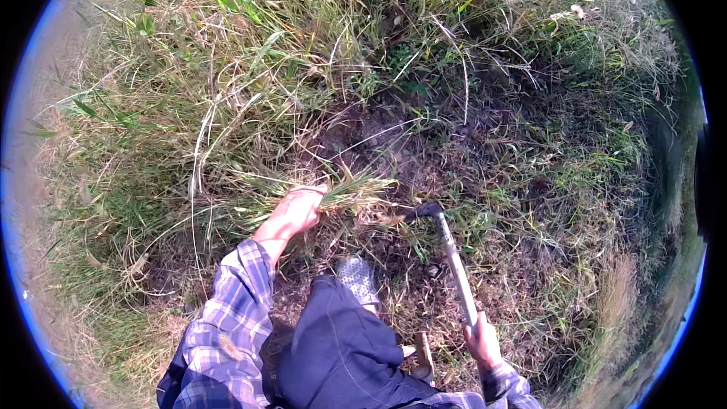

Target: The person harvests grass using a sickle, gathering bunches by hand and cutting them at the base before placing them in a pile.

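Observation:
My left hand [295, 209] is closed around a bunch of long grass [358, 192], whose stalk ends stick out to the right. In my right hand [484, 342] is the wooden handle of a sickle [459, 272]. The dark blade [425, 211] sits at the handle's far end and points left towards the bunch. Its tip is partly lost among the stubble, so I cannot tell whether it touches the grass.
Tall grass [352, 40] stands ahead and to the left. Short stubble and bare soil [392, 142] lie in the middle. A spotted light shoe [358, 278] and my dark-trousered knee [341, 341] are below my hands. A pale wooden piece [424, 352] lies near my leg.

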### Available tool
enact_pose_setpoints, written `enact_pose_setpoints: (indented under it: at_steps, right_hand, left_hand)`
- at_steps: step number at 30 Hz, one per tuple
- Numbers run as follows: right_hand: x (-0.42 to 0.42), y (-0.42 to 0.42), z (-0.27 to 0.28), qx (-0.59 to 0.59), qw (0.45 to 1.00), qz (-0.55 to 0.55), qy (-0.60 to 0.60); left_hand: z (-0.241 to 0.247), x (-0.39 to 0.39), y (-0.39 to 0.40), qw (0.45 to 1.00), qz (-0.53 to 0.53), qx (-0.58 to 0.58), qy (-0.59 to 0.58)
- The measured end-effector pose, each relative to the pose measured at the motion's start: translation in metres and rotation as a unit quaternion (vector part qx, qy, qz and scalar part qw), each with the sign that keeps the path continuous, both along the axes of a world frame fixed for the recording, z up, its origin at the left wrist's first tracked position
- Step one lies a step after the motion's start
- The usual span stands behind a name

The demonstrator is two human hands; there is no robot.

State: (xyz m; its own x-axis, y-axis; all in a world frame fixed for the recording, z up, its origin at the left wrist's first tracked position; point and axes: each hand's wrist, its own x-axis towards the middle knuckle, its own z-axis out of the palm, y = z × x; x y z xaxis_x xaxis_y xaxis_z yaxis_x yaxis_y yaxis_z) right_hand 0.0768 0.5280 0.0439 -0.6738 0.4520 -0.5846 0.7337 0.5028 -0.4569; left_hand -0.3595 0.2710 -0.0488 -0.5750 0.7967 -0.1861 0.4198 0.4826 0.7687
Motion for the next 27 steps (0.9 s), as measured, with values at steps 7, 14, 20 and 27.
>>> enact_pose_setpoints:
  at_steps: [7, 14, 20, 27]
  right_hand:
    - [-0.202, 0.004, -0.06, 0.06, 0.961, -0.137, 0.231]
    - [-0.291, -0.024, -0.108, 0.027, 0.962, -0.029, 0.27]
    - [-0.25, -0.044, -0.104, -0.01, 0.968, 0.107, 0.229]
    - [-0.311, -0.031, -0.139, 0.038, 0.989, -0.017, 0.143]
  left_hand:
    - [0.041, -0.001, -0.079, 0.942, -0.08, -0.218, 0.241]
    - [0.042, -0.047, 0.02, 0.935, -0.138, -0.135, 0.298]
    - [0.004, -0.113, 0.059, 0.92, 0.019, -0.154, 0.359]
    - [-0.055, -0.127, 0.068, 0.898, 0.055, -0.149, 0.411]
